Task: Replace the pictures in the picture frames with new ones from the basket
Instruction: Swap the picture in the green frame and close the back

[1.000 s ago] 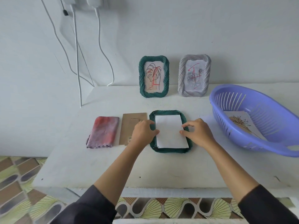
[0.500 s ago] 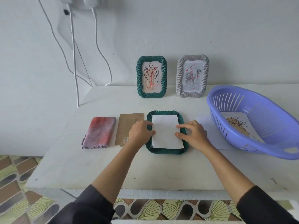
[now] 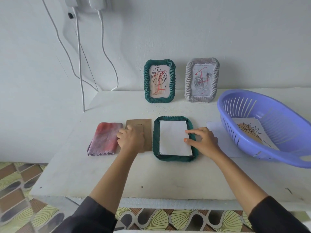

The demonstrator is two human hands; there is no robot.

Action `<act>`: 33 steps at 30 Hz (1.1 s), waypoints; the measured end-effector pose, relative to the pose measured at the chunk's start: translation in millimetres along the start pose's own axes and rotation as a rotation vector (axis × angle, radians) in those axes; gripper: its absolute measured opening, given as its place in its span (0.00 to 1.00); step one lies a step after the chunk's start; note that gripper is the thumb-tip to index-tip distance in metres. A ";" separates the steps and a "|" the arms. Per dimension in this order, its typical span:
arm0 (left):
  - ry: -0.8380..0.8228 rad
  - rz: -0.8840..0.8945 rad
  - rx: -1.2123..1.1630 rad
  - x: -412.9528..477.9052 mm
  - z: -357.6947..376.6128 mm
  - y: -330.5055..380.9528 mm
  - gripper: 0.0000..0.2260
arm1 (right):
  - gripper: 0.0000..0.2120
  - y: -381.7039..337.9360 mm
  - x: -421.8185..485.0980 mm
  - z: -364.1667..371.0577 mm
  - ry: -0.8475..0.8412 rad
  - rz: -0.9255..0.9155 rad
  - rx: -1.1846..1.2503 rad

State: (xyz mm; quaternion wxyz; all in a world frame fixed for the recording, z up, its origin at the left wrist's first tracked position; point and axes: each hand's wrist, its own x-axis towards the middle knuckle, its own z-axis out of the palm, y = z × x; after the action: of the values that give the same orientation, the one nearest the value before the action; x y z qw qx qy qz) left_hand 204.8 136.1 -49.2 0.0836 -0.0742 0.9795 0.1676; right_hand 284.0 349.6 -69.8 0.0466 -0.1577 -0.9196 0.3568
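Head: left hand [image 3: 130, 140] shifted off frame [image 3: 155, 140] onto cardboard backing [image 3: 147, 132].

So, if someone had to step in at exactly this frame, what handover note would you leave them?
Left hand: rests on the brown backing board; grip unclear.
Right hand: index finger and thumb press the white sheet lying in the face-down green frame.
Basket: one plant drawing inside.
Done: frame opened, sheet laid in with its blank side up.
Left: refit the board and stand that frame up. The upright green frame and grey frame at the wall both hold pictures and probably need swapping next.
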 end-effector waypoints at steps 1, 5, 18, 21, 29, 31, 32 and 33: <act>0.004 0.001 0.002 -0.4 1.9 0.6 0.25 | 0.16 -0.2 -0.4 -0.1 0.000 0.001 0.001; 0.002 -0.017 0.003 2.1 4.1 4.3 0.26 | 0.16 -0.9 -2.5 -0.4 -0.003 0.007 0.003; 0.022 -0.062 -0.317 21.7 -15.0 -7.3 0.26 | 0.16 -2.2 -4.4 -1.1 -0.009 0.003 0.002; 0.098 -0.026 -0.442 17.0 -24.8 -8.9 0.23 | 0.15 -2.1 -4.2 -1.0 -0.011 -0.006 0.000; 0.026 0.015 -1.106 -7.3 -66.2 2.9 0.20 | 0.16 -13.7 -5.4 -9.6 0.097 -0.034 0.301; -0.130 0.035 -1.152 -20.8 -58.8 21.1 0.19 | 0.16 -22.7 -7.9 -12.2 0.042 -0.060 0.440; -0.180 0.039 -1.140 -27.8 -51.6 29.9 0.20 | 0.15 -26.4 -8.9 -13.4 0.006 -0.068 0.499; -0.220 0.040 -1.120 -33.6 -43.3 36.8 0.20 | 0.15 -29.3 -9.3 -14.3 -0.027 -0.069 0.533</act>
State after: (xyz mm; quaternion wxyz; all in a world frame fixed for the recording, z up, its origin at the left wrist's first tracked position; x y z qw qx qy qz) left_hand 225.1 159.6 8.9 0.1299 -0.0706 0.7281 0.6694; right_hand 288.1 335.4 -39.3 0.0862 -0.1037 -0.7985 0.5867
